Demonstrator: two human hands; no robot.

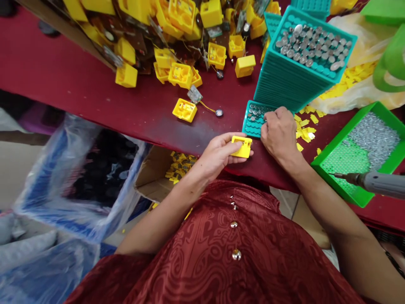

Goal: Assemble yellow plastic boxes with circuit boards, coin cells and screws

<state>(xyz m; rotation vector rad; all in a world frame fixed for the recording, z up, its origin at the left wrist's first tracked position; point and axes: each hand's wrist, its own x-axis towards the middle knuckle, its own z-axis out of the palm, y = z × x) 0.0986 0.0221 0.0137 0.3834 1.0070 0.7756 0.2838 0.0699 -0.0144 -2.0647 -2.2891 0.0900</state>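
Observation:
My left hand (221, 153) is closed around a small yellow plastic housing (243, 147), thumb across its face, near the table's front edge. Over the right part of a small teal tray (251, 126) is my right hand (280, 133), its fingers bent together and pointing down among round silver button cells (255, 110). The fingertips are partly hidden, so I cannot make out what they pinch. Left of the tray lies an open yellow housing (184, 110) with a circuit board (194, 94) and a small wired disc (219, 112) beside it.
Behind the right hand rises a tall stack of teal trays (284, 80), topped with button cells. A green basket (343, 185) of small metal screws stands right, with an electric screwdriver (376, 182) over it. Yellow housings (180, 74) are heaped at the back; small yellow pieces (305, 131) lie scattered.

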